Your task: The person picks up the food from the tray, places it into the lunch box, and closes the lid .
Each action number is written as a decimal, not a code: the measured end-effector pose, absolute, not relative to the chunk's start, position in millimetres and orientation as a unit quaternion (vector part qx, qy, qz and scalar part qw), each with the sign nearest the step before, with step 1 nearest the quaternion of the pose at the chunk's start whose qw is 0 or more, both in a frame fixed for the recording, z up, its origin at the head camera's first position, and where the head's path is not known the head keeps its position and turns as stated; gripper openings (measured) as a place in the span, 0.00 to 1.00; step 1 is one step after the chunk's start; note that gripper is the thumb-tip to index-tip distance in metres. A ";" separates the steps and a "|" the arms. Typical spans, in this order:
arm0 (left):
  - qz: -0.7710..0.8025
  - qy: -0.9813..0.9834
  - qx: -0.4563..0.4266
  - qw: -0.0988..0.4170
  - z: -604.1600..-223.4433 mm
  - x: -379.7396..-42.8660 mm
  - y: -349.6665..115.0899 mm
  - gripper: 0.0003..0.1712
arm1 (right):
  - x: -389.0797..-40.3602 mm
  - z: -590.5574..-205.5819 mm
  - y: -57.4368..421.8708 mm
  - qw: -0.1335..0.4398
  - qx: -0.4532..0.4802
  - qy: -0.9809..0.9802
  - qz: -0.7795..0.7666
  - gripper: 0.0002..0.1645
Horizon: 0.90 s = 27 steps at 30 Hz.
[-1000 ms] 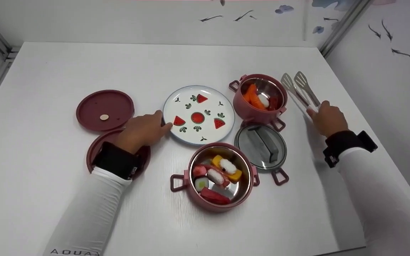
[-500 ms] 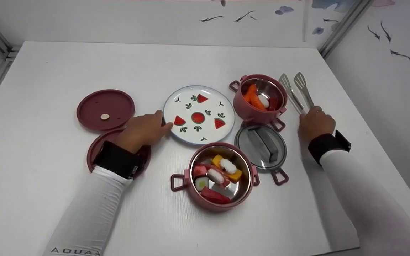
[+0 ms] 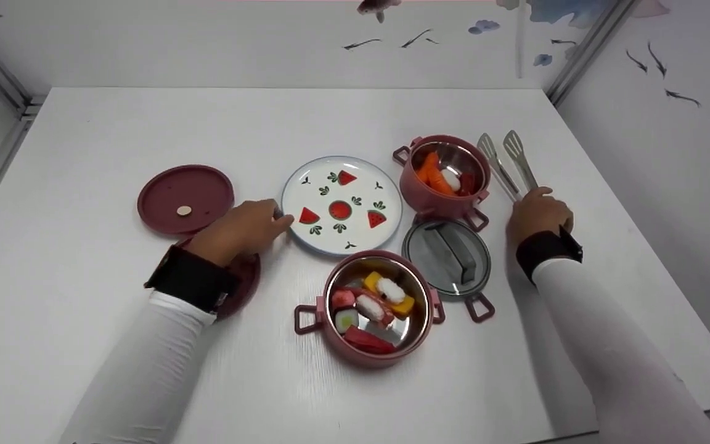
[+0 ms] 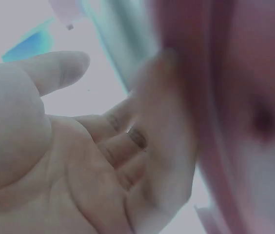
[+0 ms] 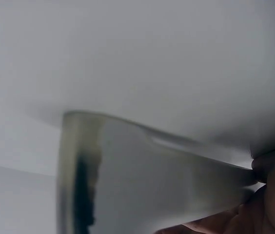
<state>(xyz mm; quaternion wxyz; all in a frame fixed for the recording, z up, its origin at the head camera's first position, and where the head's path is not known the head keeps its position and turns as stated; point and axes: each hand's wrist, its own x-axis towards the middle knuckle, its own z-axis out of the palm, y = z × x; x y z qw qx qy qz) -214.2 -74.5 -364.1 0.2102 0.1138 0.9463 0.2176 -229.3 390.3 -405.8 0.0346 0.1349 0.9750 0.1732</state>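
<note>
In the head view my right hand [image 3: 538, 217] grips slotted metal tongs [image 3: 523, 165], their two heads spread beside the back pot. The tongs' handle end [image 5: 142, 175] fills much of the right wrist view. My left hand [image 3: 245, 227] lies at the left rim of a round plate [image 3: 349, 192] with a watermelon pattern; its fingers touch or nearly touch the rim. The left wrist view shows that palm [image 4: 79, 161] with the thumb apart from the loosely bent fingers. Orange pieces, a white piece and a red piece lie in the back pot [image 3: 441, 198].
A front pot [image 3: 370, 359] holds several toy food pieces. Between the pots lies a grey lid [image 3: 423, 259] with a handle. Two maroon dishes [image 3: 185, 191] are at the left, one partly under my left arm; a beige disc [image 3: 183, 211] lies on the back one.
My right hand has moved left with the tongs, closer to the back pot. The left hand stays at the plate's rim. The head view has tilted up slightly.
</note>
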 end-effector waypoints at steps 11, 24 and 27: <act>0.160 0.986 0.000 0.047 -346.1 -220.8 -190.0 0.29 | -231.6 -403.7 389.9 0.086 0.094 0.965 0.231 0.39; 0.193 0.962 -0.038 0.190 -373.3 -228.3 -233.4 0.36 | -234.4 -404.4 387.2 0.082 0.125 0.966 0.212 0.38; 0.201 0.960 -0.035 0.194 -374.9 -230.1 -235.9 0.33 | -233.1 -406.7 387.1 0.078 0.126 0.967 0.207 0.38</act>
